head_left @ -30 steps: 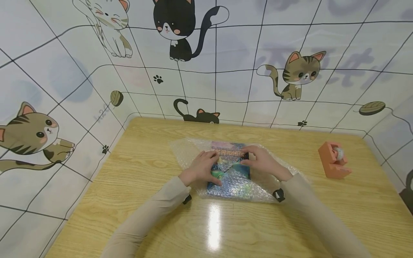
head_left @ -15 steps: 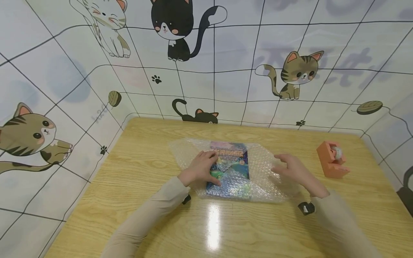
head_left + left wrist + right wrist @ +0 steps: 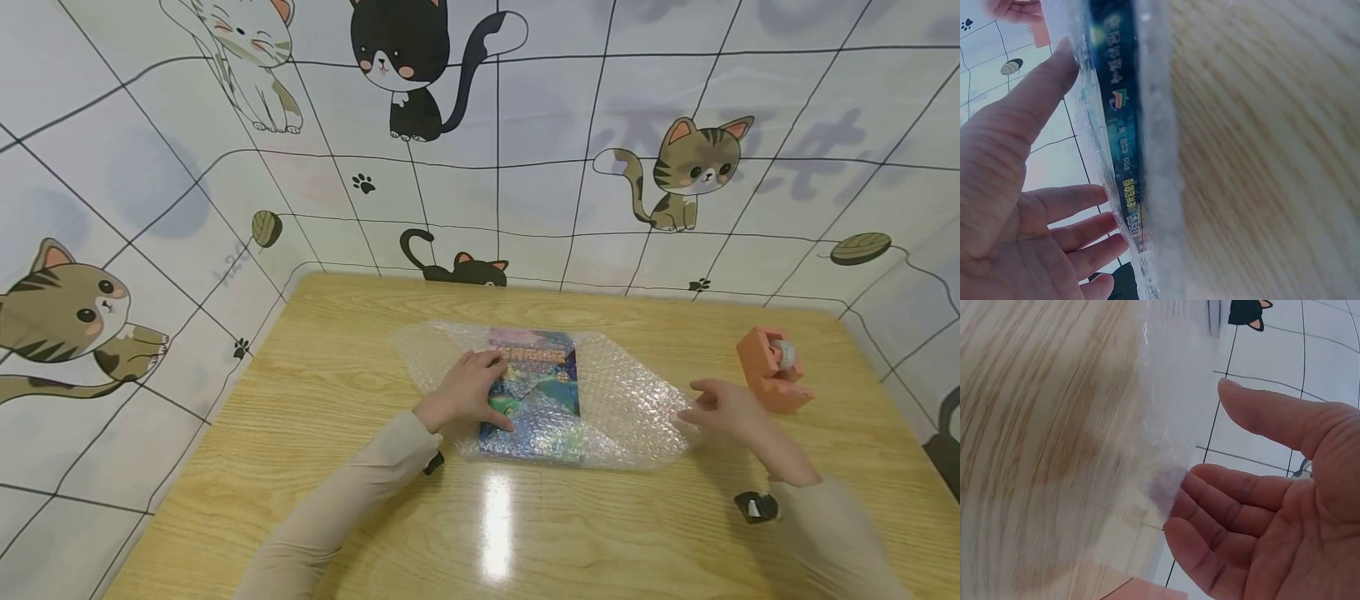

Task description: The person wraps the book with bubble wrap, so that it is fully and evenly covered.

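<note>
A book (image 3: pixel 558 396) with a colourful cover lies under bubble wrap (image 3: pixel 630 400) on the table. My left hand (image 3: pixel 468 392) rests on the book's left side with fingers and thumb spread. From the left wrist view, the fingertips press the wrap beside the book's dark spine (image 3: pixel 1124 131). At the pointed right end of the wrap is my right hand (image 3: pixel 731 412). Its fingers bend loosely and its thumb stands apart. In the right wrist view the fingertips (image 3: pixel 1188 481) meet the wrap's edge, and the thumb side is free of it.
An orange tape dispenser (image 3: pixel 772 371) with a roll of tape stands right of the wrap, just behind the right hand. The wooden table (image 3: pixel 337 350) ends at a wall covering (image 3: pixel 555 200) printed with cats.
My right hand has left the book's upper right and slid rightward over the bubble wrap to its right end. The left hand stays in place on the book.
</note>
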A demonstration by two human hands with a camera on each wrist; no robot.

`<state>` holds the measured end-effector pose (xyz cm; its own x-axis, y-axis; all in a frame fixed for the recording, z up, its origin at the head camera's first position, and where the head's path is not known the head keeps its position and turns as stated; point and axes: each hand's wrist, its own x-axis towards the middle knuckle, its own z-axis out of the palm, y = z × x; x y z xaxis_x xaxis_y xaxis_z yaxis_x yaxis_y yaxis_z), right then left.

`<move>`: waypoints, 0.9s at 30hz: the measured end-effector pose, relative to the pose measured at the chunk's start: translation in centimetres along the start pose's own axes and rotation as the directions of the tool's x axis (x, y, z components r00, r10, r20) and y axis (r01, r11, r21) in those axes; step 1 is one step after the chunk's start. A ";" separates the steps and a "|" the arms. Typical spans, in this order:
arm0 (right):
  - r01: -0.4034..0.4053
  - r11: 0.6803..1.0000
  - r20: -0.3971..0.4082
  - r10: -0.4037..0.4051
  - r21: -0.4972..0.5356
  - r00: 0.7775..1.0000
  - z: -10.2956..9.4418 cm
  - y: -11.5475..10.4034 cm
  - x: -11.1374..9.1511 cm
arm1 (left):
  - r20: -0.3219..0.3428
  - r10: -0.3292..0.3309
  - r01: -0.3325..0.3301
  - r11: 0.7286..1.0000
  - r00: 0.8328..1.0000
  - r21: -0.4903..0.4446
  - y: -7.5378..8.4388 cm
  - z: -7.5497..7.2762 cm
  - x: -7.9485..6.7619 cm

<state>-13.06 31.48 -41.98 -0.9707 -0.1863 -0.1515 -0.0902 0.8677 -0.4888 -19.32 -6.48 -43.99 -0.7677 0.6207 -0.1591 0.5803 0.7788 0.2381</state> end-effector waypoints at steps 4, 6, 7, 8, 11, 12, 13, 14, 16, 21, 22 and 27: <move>-0.021 1.000 0.010 0.021 0.000 1.000 -0.6 0.5 -0.4 | 0.004 -0.006 0.006 1.000 1.000 -0.008 0.1 -0.1 0.0; -0.034 0.999 0.011 0.034 0.004 0.999 -0.7 0.6 -0.5 | 0.005 -0.005 0.005 1.000 1.000 -0.008 0.1 -0.1 0.0; -0.039 0.999 0.014 0.039 0.013 0.999 -0.8 0.7 -0.6 | 0.003 -0.004 0.004 1.000 1.000 -0.008 0.1 -0.1 0.0; -0.041 0.999 0.015 0.040 0.025 0.999 -0.9 0.8 -0.7 | 0.003 -0.002 0.002 1.000 1.000 -0.008 0.1 -0.1 0.0; -0.047 0.996 0.028 0.045 0.079 0.999 -1.1 0.8 -0.9 | 0.004 -0.001 0.001 1.000 1.000 -0.007 0.1 -0.1 0.0; -0.046 0.993 0.038 0.042 0.110 0.998 -1.2 0.8 -1.0 | 0.005 -0.001 0.001 1.000 1.000 -0.006 0.1 -0.1 0.0; -0.049 0.988 0.049 0.043 0.143 0.998 -1.3 0.7 -1.1 | 0.005 -0.002 0.002 1.000 1.000 -0.004 0.1 -0.1 0.0; -0.050 0.983 0.056 0.041 0.175 0.998 -1.4 0.6 -1.2 | 0.006 -0.002 0.002 1.000 1.000 -0.003 0.1 -0.2 0.0; -0.050 0.970 0.069 0.035 0.239 0.997 -1.7 0.2 -1.3 | 0.005 0.000 0.000 1.000 1.000 -0.004 0.1 -0.2 -0.1; 0.000 0.943 0.020 -0.007 0.333 1.000 -2.6 -1.3 -1.2 | 0.004 0.000 0.001 1.000 1.000 -0.007 0.2 -0.2 -0.1; 0.019 0.937 0.007 -0.023 0.348 1.000 -2.7 -1.6 -1.2 | 0.003 -0.001 0.001 1.000 1.000 -0.008 0.2 -0.2 -0.1; 0.068 0.902 -0.029 -0.062 0.426 0.998 -3.3 -3.6 -0.8 | 0.003 0.000 0.000 1.000 1.000 -0.007 0.1 -0.2 -0.1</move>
<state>-12.74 30.01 -37.22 -0.9693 -0.2264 -0.0961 -0.0530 0.5739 -0.8172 -19.21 -6.46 -43.71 -0.7672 0.6207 -0.1619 0.5781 0.7784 0.2448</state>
